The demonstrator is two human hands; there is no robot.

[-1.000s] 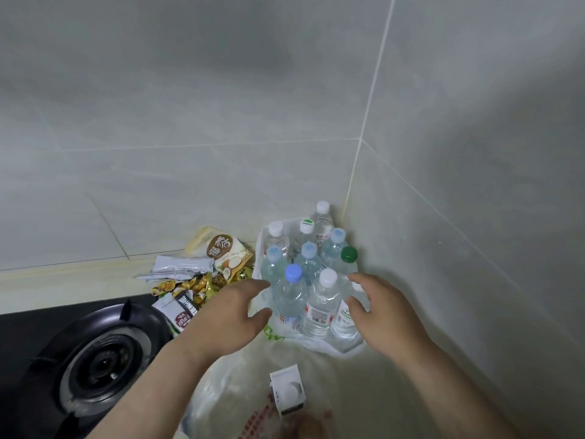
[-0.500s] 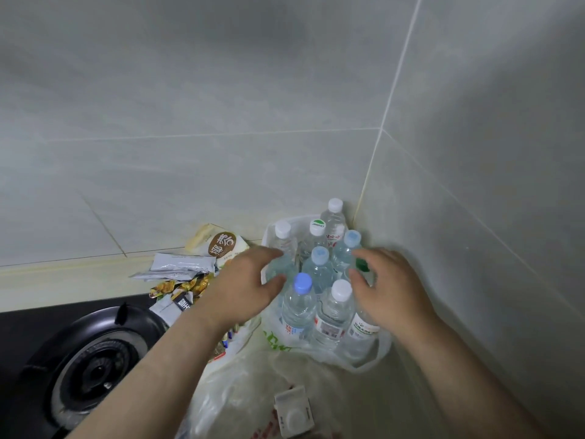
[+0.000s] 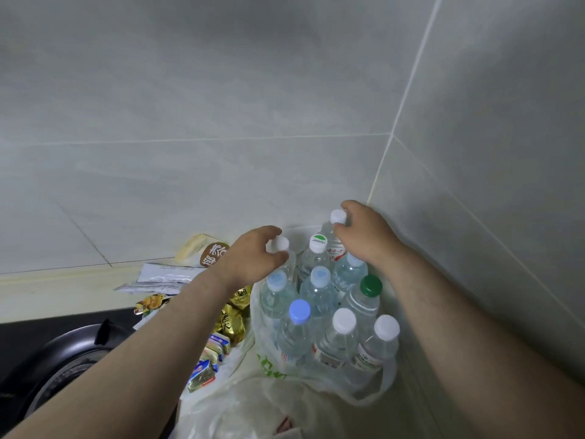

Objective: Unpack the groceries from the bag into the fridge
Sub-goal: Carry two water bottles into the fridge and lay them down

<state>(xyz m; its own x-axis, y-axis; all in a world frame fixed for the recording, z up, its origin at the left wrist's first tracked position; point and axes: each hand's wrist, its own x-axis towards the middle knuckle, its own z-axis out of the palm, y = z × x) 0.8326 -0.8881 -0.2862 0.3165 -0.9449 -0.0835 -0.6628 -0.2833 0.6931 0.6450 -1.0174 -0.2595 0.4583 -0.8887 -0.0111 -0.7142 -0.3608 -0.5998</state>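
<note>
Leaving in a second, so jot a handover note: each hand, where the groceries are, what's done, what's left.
Left hand grips the neck of a clear plastic white-capped bottle at the cluster's back left.
Right hand grips the white-capped clear bottle in the back corner.
Both stand among the ten water bottles in the thin white plastic bag.
Snack packets lie on the counter left of it, by the black gas burner.
Done: no bottle lifted clear yet.
Left: lift both bottles, carry them to the fridge, not in view, then the rest.
</note>
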